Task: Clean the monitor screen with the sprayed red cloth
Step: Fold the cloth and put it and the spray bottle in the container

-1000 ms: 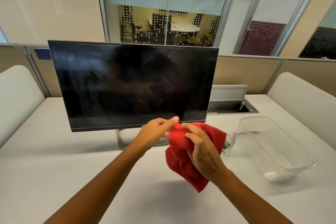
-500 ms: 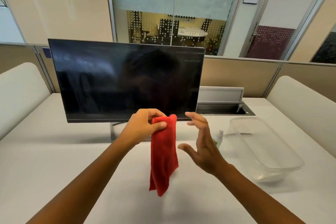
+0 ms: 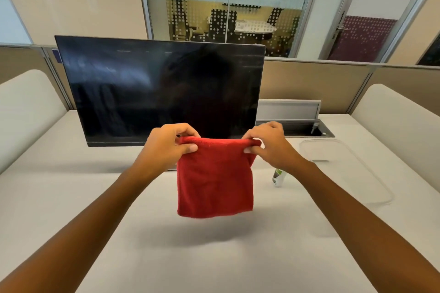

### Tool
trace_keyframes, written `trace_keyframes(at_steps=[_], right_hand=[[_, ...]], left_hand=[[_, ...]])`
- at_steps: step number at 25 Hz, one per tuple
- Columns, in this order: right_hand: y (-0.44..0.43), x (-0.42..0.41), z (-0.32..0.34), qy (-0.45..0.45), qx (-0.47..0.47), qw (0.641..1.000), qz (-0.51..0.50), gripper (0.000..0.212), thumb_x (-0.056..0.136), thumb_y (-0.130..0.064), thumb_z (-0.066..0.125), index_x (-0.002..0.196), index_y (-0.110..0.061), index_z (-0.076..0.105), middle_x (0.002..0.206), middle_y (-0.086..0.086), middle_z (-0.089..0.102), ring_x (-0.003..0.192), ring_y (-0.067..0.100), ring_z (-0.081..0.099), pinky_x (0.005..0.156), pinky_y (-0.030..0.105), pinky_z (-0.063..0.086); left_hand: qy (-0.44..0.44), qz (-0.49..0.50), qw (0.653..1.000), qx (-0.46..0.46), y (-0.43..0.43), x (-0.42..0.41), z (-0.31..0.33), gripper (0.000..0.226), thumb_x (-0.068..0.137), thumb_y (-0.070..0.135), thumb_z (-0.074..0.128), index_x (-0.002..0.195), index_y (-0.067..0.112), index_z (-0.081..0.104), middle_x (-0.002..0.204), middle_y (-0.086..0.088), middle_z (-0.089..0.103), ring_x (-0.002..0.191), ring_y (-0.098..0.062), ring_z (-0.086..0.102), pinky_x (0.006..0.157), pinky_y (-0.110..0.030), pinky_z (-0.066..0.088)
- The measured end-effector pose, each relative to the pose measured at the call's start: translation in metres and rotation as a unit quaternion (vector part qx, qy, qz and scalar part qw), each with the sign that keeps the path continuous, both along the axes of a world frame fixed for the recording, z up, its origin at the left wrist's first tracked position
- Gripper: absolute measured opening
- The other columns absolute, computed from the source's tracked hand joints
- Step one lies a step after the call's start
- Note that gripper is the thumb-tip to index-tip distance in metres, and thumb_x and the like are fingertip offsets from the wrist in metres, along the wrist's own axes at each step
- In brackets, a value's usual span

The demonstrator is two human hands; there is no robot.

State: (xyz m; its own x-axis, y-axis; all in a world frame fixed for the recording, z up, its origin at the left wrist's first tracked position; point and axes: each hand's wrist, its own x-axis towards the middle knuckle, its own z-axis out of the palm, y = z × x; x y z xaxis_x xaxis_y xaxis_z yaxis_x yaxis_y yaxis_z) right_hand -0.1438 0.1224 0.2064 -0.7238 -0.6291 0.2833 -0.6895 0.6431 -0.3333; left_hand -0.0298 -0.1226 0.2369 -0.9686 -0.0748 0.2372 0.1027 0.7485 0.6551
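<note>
A black monitor (image 3: 157, 88) stands on the white desk, its dark screen facing me, streaked with reflections. In front of its lower edge a red cloth (image 3: 214, 181) hangs folded into a flat square above the desk. My left hand (image 3: 166, 145) pinches the cloth's top left corner. My right hand (image 3: 269, 143) pinches the top right corner. The cloth's upper edge is stretched level between the two hands. It hangs apart from the screen.
A small spray bottle (image 3: 278, 177) stands on the desk under my right wrist. A clear plastic tub (image 3: 345, 169) sits to the right. A cable tray with raised lid (image 3: 289, 109) lies behind the monitor. Padded dividers flank the desk (image 3: 71, 197).
The cloth was bunched in both hands, then dangled from my left hand alone. My right hand has now taken the other top corner and the cloth is spread out flat.
</note>
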Motion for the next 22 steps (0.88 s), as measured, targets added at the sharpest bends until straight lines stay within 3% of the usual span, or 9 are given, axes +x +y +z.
trace_keyframes(at_steps=[3,5,8,10,12,15,19,22], right_hand=[[0.014,0.014,-0.007,0.119,0.002,0.993,-0.002,0.01,0.085,-0.016,0.074,0.095,-0.017,0.072,0.093,-0.001,0.072,0.092,0.021,0.062,0.104,0.042,0.028],[0.027,0.033,-0.023,0.127,0.03,0.991,0.023,0.014,0.082,-0.016,0.078,0.094,-0.015,0.072,0.092,0.0,0.072,0.088,0.02,0.064,0.101,0.041,0.031],[0.044,0.059,-0.057,-0.004,0.074,0.996,0.052,0.011,0.084,-0.02,0.075,0.093,-0.017,0.069,0.09,-0.005,0.069,0.085,0.015,0.059,0.101,0.034,0.029],[0.046,0.065,-0.075,-0.096,0.092,0.99,0.05,0.011,0.085,-0.019,0.072,0.095,-0.016,0.069,0.091,-0.005,0.068,0.085,0.016,0.056,0.094,0.03,0.033],[0.04,0.06,-0.086,-0.148,0.08,0.985,0.035,0.013,0.087,-0.016,0.07,0.1,-0.013,0.068,0.095,-0.001,0.068,0.089,0.017,0.057,0.088,0.032,0.042],[0.019,0.047,-0.095,-0.179,0.062,0.982,-0.018,0.019,0.091,-0.012,0.064,0.11,-0.015,0.063,0.106,0.001,0.065,0.1,0.019,0.058,0.091,0.035,0.046],[-0.012,0.043,-0.117,-0.119,0.089,0.987,-0.061,0.033,0.093,-0.011,0.061,0.126,-0.015,0.058,0.128,0.003,0.058,0.119,0.021,0.053,0.104,0.033,0.039],[-0.02,0.053,-0.133,0.002,0.079,0.996,-0.027,0.034,0.093,-0.014,0.063,0.126,-0.01,0.063,0.139,0.01,0.055,0.128,0.028,0.051,0.109,0.043,0.04]], left_hand=[[0.005,0.009,1.0,0.001,0.001,0.008,-0.019,0.024,0.076,0.015,0.076,0.08,0.036,0.065,0.078,0.022,0.064,0.079,0.0,0.062,0.07,-0.01,0.044],[-0.008,-0.007,1.0,0.014,0.004,0.023,-0.039,0.027,0.074,0.014,0.077,0.08,0.037,0.066,0.075,0.025,0.063,0.077,-0.001,0.062,0.064,-0.005,0.045],[-0.066,-0.043,0.997,0.026,0.009,0.049,-0.078,0.03,0.073,0.016,0.079,0.08,0.042,0.066,0.077,0.025,0.067,0.078,0.001,0.063,0.067,-0.008,0.045],[-0.11,-0.044,0.992,0.037,0.012,0.058,-0.102,0.03,0.074,0.016,0.078,0.08,0.042,0.065,0.079,0.022,0.068,0.078,-0.002,0.063,0.073,-0.018,0.048],[-0.119,-0.018,0.992,0.043,0.014,0.051,-0.12,0.021,0.079,0.016,0.073,0.085,0.035,0.066,0.082,0.018,0.069,0.081,-0.005,0.063,0.082,-0.029,0.049],[-0.117,0.041,0.992,-0.008,0.015,0.026,-0.137,0.011,0.088,0.02,0.063,0.096,0.027,0.065,0.094,0.01,0.07,0.093,-0.015,0.063,0.092,-0.038,0.044],[-0.135,0.097,0.982,-0.091,0.012,0.012,-0.166,0.017,0.094,0.019,0.052,0.108,0.021,0.061,0.108,0.002,0.068,0.101,-0.02,0.061,0.092,-0.037,0.034],[-0.133,0.106,0.98,-0.103,0.006,0.025,-0.185,0.02,0.096,0.02,0.048,0.112,0.019,0.058,0.114,0.0,0.065,0.101,-0.02,0.06,0.095,-0.037,0.033]])
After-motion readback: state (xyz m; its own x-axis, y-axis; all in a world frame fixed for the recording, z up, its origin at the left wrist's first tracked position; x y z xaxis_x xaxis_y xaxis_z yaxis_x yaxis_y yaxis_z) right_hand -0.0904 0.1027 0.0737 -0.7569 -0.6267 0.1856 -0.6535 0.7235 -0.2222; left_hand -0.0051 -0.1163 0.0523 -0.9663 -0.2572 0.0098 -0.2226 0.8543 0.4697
